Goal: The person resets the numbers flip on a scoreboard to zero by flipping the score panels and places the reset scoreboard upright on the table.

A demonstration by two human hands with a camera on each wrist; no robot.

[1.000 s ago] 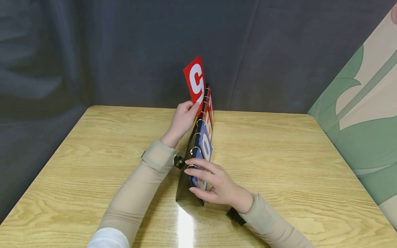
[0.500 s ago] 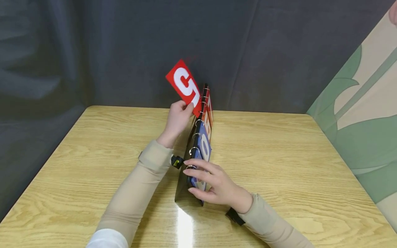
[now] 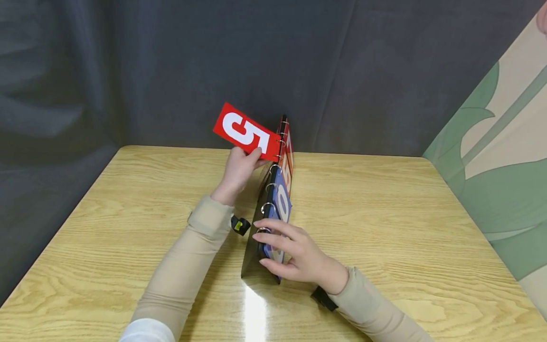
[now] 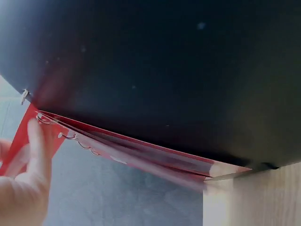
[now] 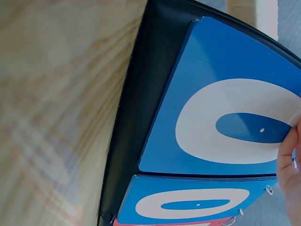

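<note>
A black tabletop flip scoreboard (image 3: pixel 255 247) stands on edge on the wooden table (image 3: pixel 384 228), with metal rings along its top. My left hand (image 3: pixel 236 172) pinches a red card marked 5 (image 3: pixel 244 132) and holds it tilted over to the left of the rings. In the left wrist view the red cards (image 4: pixel 141 153) hang under the black back panel (image 4: pixel 164 70), and my fingers (image 4: pixel 35 150) touch the red card. My right hand (image 3: pixel 295 254) grips the near end of the board over the blue 0 cards (image 3: pixel 282 204). The right wrist view shows two blue 0 cards (image 5: pixel 225 122).
A dark grey cloth backdrop (image 3: pixel 192 61) stands behind the table. A green and cream patterned panel (image 3: pixel 504 156) borders the right side. A glare spot (image 3: pixel 255 313) lies on the tabletop near the front edge.
My left hand has swung the red 5 card from upright down toward the left, over the rings. My right hand and the board have stayed put.
</note>
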